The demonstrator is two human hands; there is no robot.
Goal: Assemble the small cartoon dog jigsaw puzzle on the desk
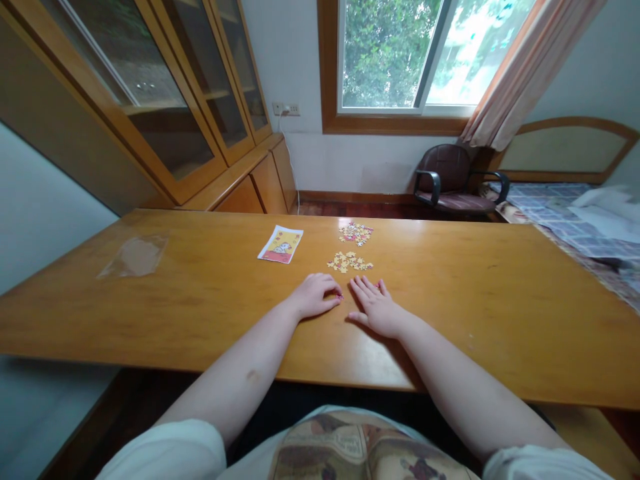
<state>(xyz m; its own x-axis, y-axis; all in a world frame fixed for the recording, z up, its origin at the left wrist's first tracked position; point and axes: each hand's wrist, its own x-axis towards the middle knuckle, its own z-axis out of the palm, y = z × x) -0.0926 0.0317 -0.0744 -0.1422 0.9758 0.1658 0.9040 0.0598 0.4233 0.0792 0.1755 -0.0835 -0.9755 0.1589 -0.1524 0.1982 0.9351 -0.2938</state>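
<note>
My left hand (pixel 316 295) rests on the table with thumb and fingertips pinched on a small reddish puzzle piece (pixel 340 297). To its right, my right hand (pixel 376 307) lies flat, palm down, fingers stretched forward. A bit of another reddish piece (pixel 377 286) shows by its fingers; whatever is beneath the palm is hidden. Just beyond both hands is a loose pile of mostly yellow puzzle pieces (pixel 350 261). Farther back sits a second pile of pink and pale puzzle pieces (pixel 356 233). A yellow and red picture card (pixel 281 245) with a white animal lies left of the piles.
A clear plastic bag (pixel 137 256) lies at the left of the wooden table (pixel 210 300). Past the far edge stand a glass-door cabinet (pixel 200 100) on the left, a brown armchair (pixel 450 177) and a bed (pixel 575 213) on the right.
</note>
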